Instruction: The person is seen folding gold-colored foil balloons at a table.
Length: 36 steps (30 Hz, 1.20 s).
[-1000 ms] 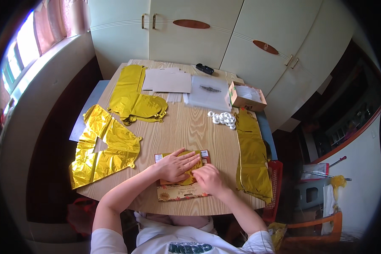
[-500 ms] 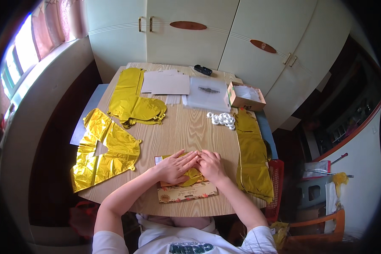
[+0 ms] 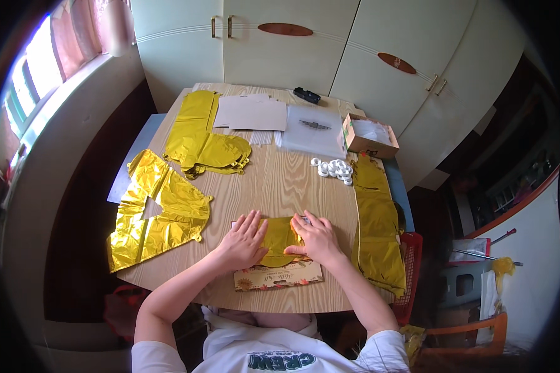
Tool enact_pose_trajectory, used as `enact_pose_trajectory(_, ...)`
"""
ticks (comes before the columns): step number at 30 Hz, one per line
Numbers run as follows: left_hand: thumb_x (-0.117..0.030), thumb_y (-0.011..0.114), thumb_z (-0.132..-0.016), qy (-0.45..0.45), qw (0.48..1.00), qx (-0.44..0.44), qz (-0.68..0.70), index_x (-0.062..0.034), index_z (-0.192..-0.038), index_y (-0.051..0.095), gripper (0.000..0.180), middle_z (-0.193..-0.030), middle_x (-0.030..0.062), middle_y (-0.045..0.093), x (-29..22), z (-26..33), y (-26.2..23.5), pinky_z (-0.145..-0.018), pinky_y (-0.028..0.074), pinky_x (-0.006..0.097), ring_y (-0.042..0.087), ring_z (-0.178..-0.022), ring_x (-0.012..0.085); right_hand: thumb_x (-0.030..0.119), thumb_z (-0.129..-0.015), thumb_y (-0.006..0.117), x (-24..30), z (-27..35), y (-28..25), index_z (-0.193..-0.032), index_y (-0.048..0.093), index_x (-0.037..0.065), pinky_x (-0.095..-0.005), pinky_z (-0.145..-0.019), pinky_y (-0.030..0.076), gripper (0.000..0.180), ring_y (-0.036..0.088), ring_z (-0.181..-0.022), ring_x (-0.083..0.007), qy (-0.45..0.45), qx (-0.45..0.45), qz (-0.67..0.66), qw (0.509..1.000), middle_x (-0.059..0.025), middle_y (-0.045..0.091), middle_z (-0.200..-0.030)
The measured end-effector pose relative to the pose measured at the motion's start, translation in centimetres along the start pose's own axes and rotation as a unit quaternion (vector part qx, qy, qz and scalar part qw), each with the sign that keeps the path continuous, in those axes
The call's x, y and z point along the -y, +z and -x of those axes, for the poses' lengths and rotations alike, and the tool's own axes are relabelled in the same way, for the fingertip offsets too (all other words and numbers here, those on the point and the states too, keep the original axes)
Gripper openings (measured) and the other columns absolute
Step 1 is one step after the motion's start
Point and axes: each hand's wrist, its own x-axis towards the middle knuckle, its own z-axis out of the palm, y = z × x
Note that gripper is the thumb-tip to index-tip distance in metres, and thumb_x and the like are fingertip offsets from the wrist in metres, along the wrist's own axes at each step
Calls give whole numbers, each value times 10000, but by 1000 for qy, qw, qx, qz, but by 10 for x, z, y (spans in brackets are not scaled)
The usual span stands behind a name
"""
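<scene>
Folded gold foil (image 3: 277, 241) lies between my left hand (image 3: 242, 239) and right hand (image 3: 317, 239), equally near; both spread flat at its sides, clasping nothing; a printed card (image 3: 280, 277) lies beneath.

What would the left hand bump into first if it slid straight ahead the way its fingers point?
Past the bare wood, the left hand would probably meet the clear plastic sheets, perhaps brushing the white rings; its exact line is hard to judge.

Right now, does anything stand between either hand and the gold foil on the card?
Nothing visible: the left hand rests at the left edge of the gold foil, the right hand at its right edge; the card lies underneath.
</scene>
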Motion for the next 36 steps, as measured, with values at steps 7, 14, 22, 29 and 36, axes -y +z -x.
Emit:
enact_pose_trajectory(7,-460,417,-964,-77,997,20,3,79,-1461,251,751,-1523,294,238,3,21,-7,-1178,125,507,187,-1451,391,801,-733,489,-2,1,-1,-1316,574,56,-424,-1060,333,951,411,-1362,-277,3,30,-20,999,-73,540,-1397)
enact_pose_trajectory(14,-424,379,-978,-113,993,26,2,66,-1462,276,697,-1547,225,250,7,31,-9,-1177,98,531,187,-1464,329,837,-699,488,-3,1,-1,-1335,558,60,-432,-1083,315,1007,395,-1374,-272,3,44,-23,999,-68,520,-1418)
enact_pose_trajectory(22,-370,419,-971,-131,986,62,-85,4,-1461,328,623,-1557,178,261,14,24,-34,-1180,101,529,164,-1473,314,834,-676,513,-1,0,-8,-1389,501,72,-460,-1113,287,1043,355,-1403,-262,16,83,-26,996,-65,477,-1456)
enact_pose_trajectory(29,-345,453,-968,52,994,-18,90,-44,-1478,327,606,-1545,152,301,6,-44,-15,-1183,162,493,208,-1459,316,802,-711,538,1,-3,-12,-1390,496,69,-463,-1123,270,1000,331,-1417,-263,16,111,-12,994,-68,482,-1452)
enact_pose_trajectory(36,-387,388,-992,121,992,24,26,-120,-1514,279,596,-1568,73,282,2,-55,4,-1190,144,484,219,-1460,280,644,-752,642,16,15,-25,-1280,588,68,-440,-1058,335,783,474,-1263,-249,-47,-1,-2,999,-85,597,-1274)
